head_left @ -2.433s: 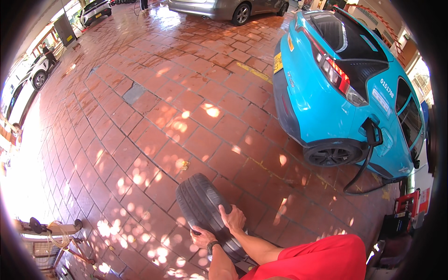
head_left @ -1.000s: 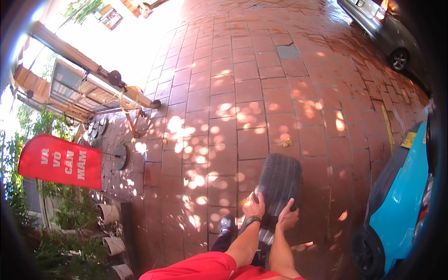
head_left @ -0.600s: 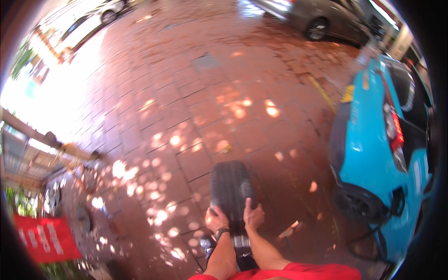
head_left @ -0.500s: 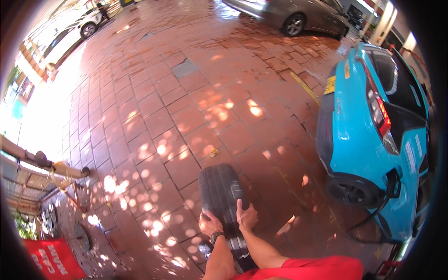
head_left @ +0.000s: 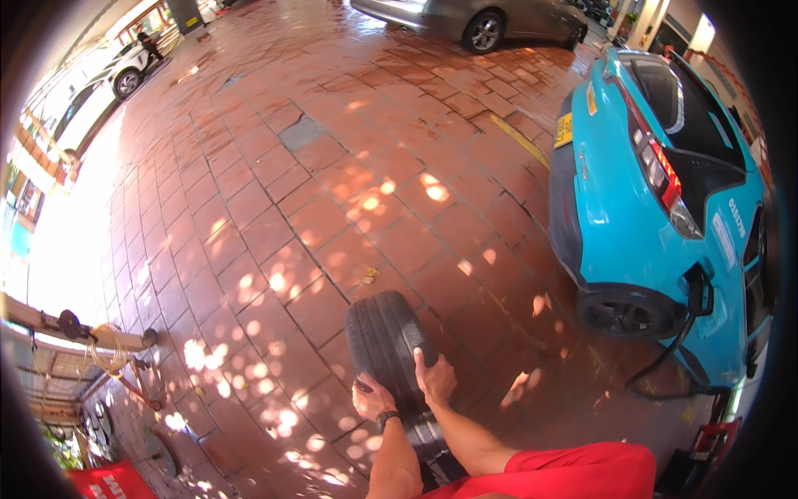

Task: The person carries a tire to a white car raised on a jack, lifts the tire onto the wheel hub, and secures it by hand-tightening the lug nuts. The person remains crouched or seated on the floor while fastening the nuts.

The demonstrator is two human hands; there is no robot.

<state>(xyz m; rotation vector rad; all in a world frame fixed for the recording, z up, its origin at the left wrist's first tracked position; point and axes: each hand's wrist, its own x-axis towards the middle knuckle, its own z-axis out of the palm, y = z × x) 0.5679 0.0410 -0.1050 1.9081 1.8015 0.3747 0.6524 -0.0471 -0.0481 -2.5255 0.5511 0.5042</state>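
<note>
A black tyre (head_left: 384, 337) stands on its tread on the tiled ground in front of me, at the lower middle of the head view. My left hand (head_left: 374, 397), a dark watch on its wrist, grips the tyre's left side. On the opposite side, my right hand (head_left: 435, 378) holds the tyre's edge with the thumb pointing up along it. The fingers curl round the sides and are partly hidden. Between my forearms, the tyre's near part is partly covered by red clothing.
To the right is a turquoise car (head_left: 619, 224) with a black cable (head_left: 677, 349) plugged into its side. A grey-brown car (head_left: 532, 25) stands at the far side, a white car (head_left: 125, 79) far left. Weight plates (head_left: 162, 453) and a red sign (head_left: 108, 482) are at lower left.
The view has tilted slightly: the turquoise car sits higher and further left, the red sign lower. Both hands keep their hold on the tyre. The dark shoe beside my left forearm no longer shows.
</note>
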